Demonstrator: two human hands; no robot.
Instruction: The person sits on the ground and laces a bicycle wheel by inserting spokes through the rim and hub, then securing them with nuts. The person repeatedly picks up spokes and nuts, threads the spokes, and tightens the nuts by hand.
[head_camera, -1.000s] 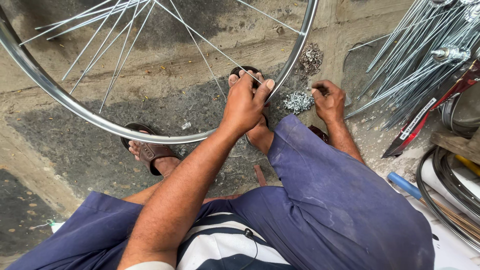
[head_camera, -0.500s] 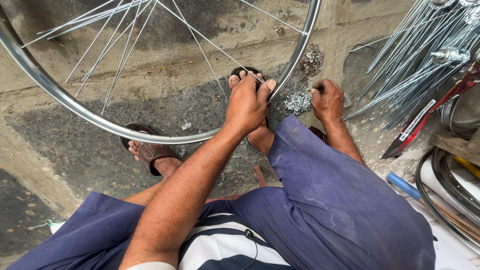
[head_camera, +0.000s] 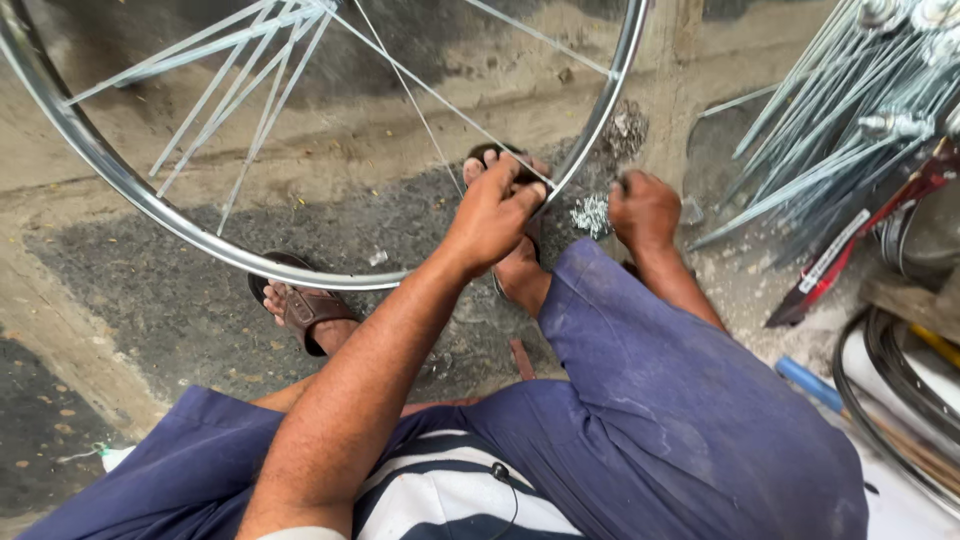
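A bare silver bicycle rim with thin spokes stands on the concrete in front of me. My left hand reaches out over my knee and pinches a spoke where it meets the rim's lower right part. My right hand is curled, knuckles up, beside a small heap of shiny metal nipples on the ground. What its fingers hold is hidden. My sandalled feet rest under the rim.
A bundle of loose spokes fans out at the upper right. A red-handled tool lies below it, with a blue-handled tool and stacked rims at the right edge. My blue trousers fill the foreground.
My left hand has shifted slightly along the rim while keeping its pinch on the spoke. My right hand stays by the heap of nipples.
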